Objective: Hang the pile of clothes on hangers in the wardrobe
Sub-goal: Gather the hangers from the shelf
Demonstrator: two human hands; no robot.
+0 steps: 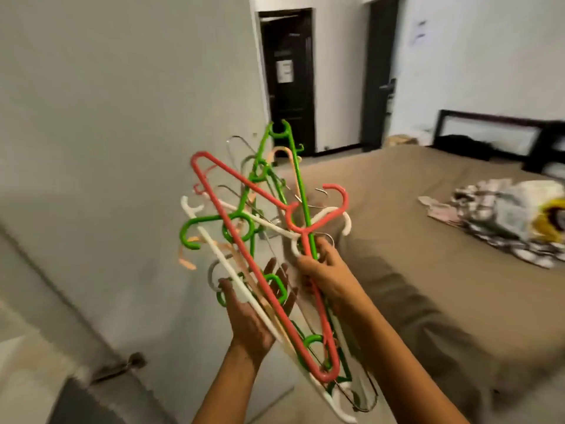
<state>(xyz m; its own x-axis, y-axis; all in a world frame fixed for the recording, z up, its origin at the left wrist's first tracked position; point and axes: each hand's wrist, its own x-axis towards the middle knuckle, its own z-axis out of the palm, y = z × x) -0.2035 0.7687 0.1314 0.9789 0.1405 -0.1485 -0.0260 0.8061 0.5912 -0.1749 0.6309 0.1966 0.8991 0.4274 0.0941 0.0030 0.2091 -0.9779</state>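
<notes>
A tangled bunch of plastic and wire hangers (pixel 244 215), red, green, white and peach, is held up in front of me. My right hand (pixel 324 273) grips the bunch near the necks of the red and green hangers. My left hand (pixel 250 316) is under the bunch, palm up with fingers spread, supporting the white and red hangers. A pile of clothes (pixel 504 224) in black-and-white check and yellow lies on the bed at the right. No wardrobe shows in the frame.
The bed (pixel 412 185) with a brown sheet fills the right side, its dark headboard (pixel 489 133) at the back. A grey wall (pixel 107 133) stands left. Two dark doors (pixel 290 81) lie beyond. A metal handle (pixel 122 365) shows at lower left.
</notes>
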